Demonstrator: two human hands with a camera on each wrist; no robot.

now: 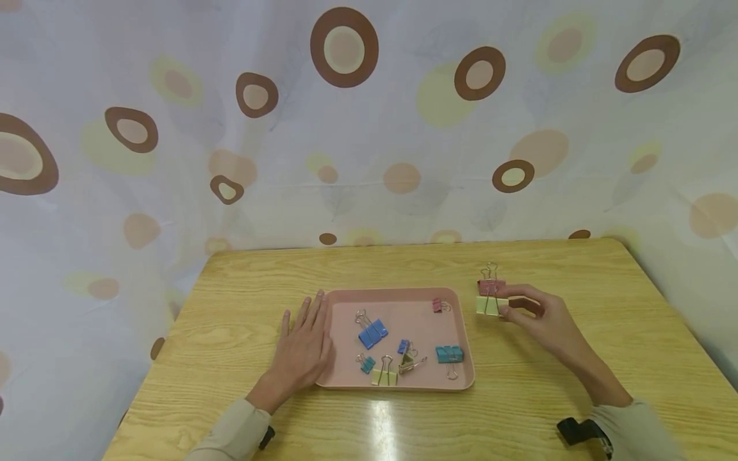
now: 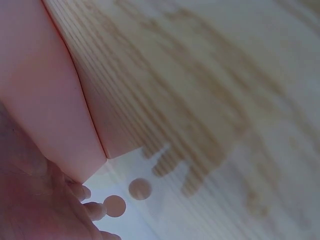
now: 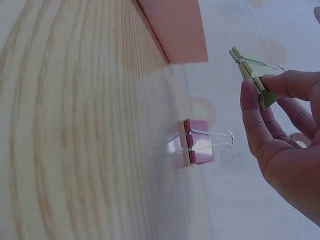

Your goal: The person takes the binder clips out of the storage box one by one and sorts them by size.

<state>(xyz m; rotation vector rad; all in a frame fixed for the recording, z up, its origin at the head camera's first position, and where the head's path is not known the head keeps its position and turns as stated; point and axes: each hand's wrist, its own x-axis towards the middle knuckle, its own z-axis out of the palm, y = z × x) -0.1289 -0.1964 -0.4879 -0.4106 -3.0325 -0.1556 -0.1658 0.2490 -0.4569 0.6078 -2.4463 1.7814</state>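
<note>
My right hand [image 1: 548, 323] pinches a pale yellow binder clip [image 1: 487, 307] by one end, between thumb and fingers. In the right wrist view this yellow clip [image 3: 266, 100] hangs apart from the tabletop. A pink binder clip [image 1: 487, 286] stands on the table beyond it, partly overlapped by it in the head view; its wire handles show in the right wrist view. My left hand [image 1: 302, 352] lies with straight fingers along the left edge of a pink tray [image 1: 392, 295]. The left wrist view shows that hand [image 2: 45, 190] against the tray's outer wall [image 2: 50, 90].
Inside the tray lie a large blue clip [image 1: 373, 334], a small blue one [image 1: 403, 346], two teal clips, a small pink clip [image 1: 437, 305], another yellow clip [image 1: 384, 376] and an olive-gold one [image 1: 406, 365]. A patterned curtain [image 1: 369, 141] hangs behind the wooden table [image 1: 369, 266].
</note>
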